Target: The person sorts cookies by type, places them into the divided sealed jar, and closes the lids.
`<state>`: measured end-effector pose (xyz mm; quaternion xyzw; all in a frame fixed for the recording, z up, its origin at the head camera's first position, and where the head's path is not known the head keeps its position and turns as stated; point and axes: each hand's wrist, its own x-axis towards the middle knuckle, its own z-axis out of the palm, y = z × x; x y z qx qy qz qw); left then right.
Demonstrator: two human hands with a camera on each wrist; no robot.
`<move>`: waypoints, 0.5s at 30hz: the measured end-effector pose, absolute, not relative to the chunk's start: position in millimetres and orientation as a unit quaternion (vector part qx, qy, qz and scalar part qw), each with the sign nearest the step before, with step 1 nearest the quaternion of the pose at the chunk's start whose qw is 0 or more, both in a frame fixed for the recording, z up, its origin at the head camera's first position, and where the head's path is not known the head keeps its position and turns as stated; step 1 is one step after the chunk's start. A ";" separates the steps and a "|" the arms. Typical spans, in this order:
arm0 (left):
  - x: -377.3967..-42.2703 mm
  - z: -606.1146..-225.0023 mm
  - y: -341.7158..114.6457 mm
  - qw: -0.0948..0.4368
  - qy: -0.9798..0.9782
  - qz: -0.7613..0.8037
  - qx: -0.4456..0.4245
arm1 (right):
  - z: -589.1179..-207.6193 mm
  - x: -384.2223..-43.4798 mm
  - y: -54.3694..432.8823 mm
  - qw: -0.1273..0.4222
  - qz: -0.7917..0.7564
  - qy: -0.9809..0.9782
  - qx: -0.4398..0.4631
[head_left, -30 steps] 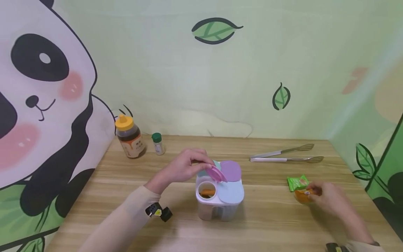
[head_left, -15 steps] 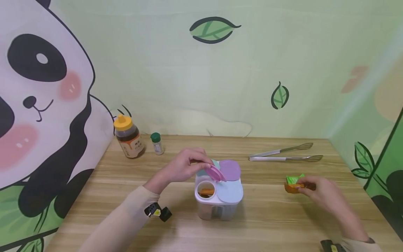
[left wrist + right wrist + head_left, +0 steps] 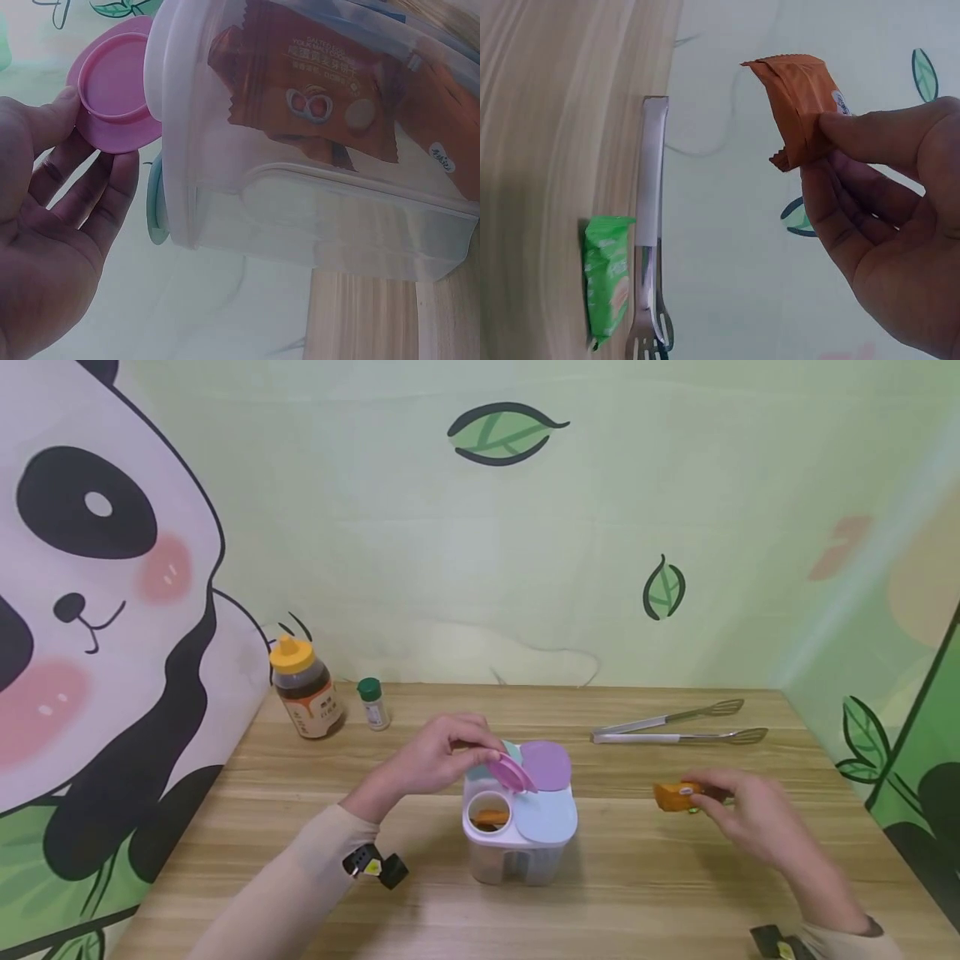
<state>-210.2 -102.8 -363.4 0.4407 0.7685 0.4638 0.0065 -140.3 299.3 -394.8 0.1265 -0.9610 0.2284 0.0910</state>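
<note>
My left hand [image 3: 442, 756] pinches the pink lid [image 3: 116, 86] by its edge, tilted up beside the round opening of a clear storage box [image 3: 520, 860]. Inside that compartment lie orange snack packets [image 3: 315, 97], seen through the box wall. Purple [image 3: 546, 765], pale blue [image 3: 547, 817] and teal lids cover the other compartments. To the right of the box, my right hand [image 3: 757, 818] holds an orange snack packet [image 3: 799, 105] between thumb and fingers, raised above the table. A green snack packet [image 3: 609, 279] lies on the table below it, mostly hidden by that hand in the head view.
Metal tongs [image 3: 675, 727] with white handles lie at the back right of the wooden table [image 3: 615, 910]. At the back left stand a syrup bottle [image 3: 309, 693] with a yellow cap and a small green-capped shaker [image 3: 372, 703]. A panda-print wall [image 3: 360, 527] borders the table behind.
My right hand has lifted the orange packet off the table and carried it left, past the green packet. My left hand stays on the pink lid; the box has not moved.
</note>
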 end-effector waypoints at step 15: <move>-210.6 -363.4 -102.4 0.012 0.768 0.467 0.438 | -387.9 -136.2 280.2 0.199 0.258 -0.925 0.198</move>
